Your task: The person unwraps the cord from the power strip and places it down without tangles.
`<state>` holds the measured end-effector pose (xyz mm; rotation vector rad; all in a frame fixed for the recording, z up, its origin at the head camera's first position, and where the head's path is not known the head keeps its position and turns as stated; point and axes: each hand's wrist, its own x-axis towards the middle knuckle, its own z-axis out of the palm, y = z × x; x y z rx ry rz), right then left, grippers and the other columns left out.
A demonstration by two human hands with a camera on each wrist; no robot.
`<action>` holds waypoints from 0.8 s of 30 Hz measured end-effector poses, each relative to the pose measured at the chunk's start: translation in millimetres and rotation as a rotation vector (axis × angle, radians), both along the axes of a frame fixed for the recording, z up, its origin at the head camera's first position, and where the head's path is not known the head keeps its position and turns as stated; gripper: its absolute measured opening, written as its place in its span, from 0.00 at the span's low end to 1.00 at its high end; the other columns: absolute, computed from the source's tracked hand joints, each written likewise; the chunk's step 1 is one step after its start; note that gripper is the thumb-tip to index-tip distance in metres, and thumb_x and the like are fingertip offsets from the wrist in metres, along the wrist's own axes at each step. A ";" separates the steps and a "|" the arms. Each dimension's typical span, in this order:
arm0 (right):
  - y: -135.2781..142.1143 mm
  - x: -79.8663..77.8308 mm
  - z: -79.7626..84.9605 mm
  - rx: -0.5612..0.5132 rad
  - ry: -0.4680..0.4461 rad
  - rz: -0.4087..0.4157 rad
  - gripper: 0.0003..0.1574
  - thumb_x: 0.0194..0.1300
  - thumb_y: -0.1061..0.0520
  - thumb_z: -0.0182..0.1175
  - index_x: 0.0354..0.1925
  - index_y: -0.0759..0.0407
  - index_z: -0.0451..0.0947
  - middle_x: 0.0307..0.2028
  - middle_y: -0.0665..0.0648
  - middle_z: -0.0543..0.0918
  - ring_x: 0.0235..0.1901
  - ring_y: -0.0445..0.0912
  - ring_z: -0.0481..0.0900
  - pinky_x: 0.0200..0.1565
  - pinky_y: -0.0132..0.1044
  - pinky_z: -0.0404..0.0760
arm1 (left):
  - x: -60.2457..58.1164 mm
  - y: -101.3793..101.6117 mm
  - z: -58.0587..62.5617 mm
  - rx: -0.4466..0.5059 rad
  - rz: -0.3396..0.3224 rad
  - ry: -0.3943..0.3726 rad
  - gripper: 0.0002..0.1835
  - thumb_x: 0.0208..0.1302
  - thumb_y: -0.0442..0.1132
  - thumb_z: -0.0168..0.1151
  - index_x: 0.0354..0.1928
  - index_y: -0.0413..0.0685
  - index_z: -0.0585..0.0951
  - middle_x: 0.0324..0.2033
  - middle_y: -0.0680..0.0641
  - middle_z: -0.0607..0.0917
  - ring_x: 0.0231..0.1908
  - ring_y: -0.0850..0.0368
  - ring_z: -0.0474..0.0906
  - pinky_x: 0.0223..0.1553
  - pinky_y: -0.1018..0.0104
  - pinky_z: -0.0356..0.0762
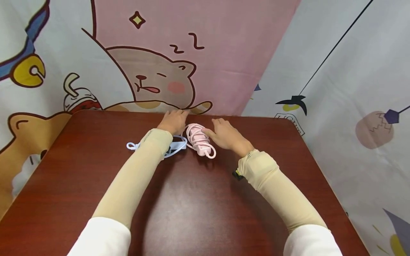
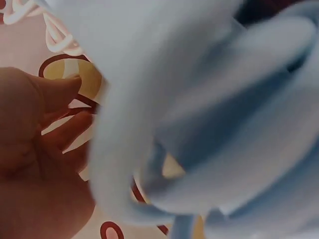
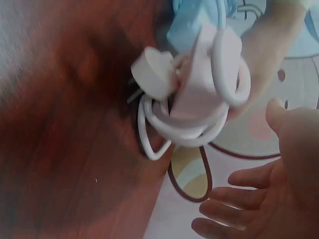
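Wound in its own cord, a pink power strip [image 1: 200, 140] is between the two hands at the far part of the table. Its pale plug [image 3: 153, 73] with metal prongs shows in the right wrist view. Just left of it is a light blue power strip [image 1: 178, 145] with a looped cord, partly hidden by the left forearm and blurred large in the left wrist view. The left hand [image 1: 174, 121] reaches past the blue strip, fingers loosely extended toward the far edge. On the pink strip's right, the right hand [image 1: 226, 134] has spread fingers, its thumb overlapping the strip's side in the head view.
Both strips are near the far edge of the dark red-brown table [image 1: 192, 209]. Behind it hangs a cartoon-printed cloth [image 1: 237, 46], which continues down the right side. A small dark and yellow-green item [image 1: 237, 174] shows at the right wrist.
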<state>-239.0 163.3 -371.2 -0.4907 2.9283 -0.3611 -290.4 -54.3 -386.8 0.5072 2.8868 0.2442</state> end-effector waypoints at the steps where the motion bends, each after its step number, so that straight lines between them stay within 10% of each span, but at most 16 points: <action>1: -1.0 3.9 -0.8 -0.005 0.005 0.002 0.53 0.77 0.29 0.42 0.75 0.71 0.59 0.72 0.70 0.67 0.75 0.63 0.62 0.75 0.56 0.63 | 0.8 1.3 0.3 -0.005 -0.001 -0.009 0.31 0.77 0.42 0.49 0.79 0.50 0.59 0.77 0.41 0.64 0.77 0.38 0.57 0.78 0.38 0.52; 13: -13.3 44.2 -10.2 -0.074 0.045 -0.016 0.45 0.71 0.25 0.50 0.44 0.66 0.80 0.40 0.64 0.84 0.43 0.59 0.84 0.47 0.54 0.83 | 3.8 7.6 1.6 -0.013 -0.048 -0.097 0.26 0.79 0.36 0.43 0.76 0.53 0.66 0.73 0.44 0.71 0.73 0.42 0.67 0.74 0.46 0.63; 24: -22.5 58.2 -29.7 -0.126 0.057 -0.116 0.43 0.63 0.23 0.59 0.44 0.61 0.77 0.40 0.61 0.83 0.39 0.56 0.84 0.39 0.54 0.83 | 2.4 11.1 -3.4 -0.026 -0.085 -0.110 0.25 0.78 0.35 0.44 0.73 0.52 0.71 0.69 0.43 0.76 0.69 0.44 0.72 0.72 0.48 0.67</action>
